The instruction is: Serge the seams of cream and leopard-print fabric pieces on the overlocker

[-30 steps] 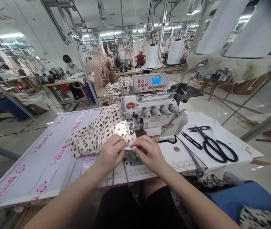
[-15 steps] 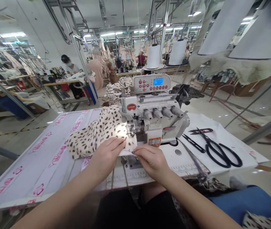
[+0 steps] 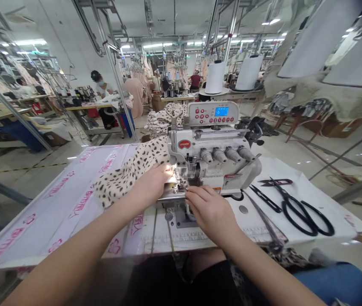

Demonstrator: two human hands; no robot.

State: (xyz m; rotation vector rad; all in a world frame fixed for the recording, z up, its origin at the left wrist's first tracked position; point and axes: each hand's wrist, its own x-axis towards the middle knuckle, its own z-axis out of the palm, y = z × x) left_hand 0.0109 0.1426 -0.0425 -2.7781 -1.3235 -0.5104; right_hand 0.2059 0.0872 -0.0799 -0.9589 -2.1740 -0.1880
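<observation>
A white overlock sewing machine with a lit needle area stands in front of me. Cream fabric with dark spots lies bunched on its left side, reaching the lit spot beside the presser foot. My left hand is closed on the fabric's near edge, its fingertips in the light left of the needle. Just right of the foot, my right hand has its fingers pinched together. What sits between those fingertips is too small and hidden to make out.
Black scissors and thread snips lie on the right of the table. More spotted fabric is heaped behind the machine. White thread cones stand beyond it. A co-worker sits at another table, far left.
My left hand has moved up and forward with the fabric toward the needle. The fabric no longer spans both hands in front of the foot. The view has shifted slightly left.
</observation>
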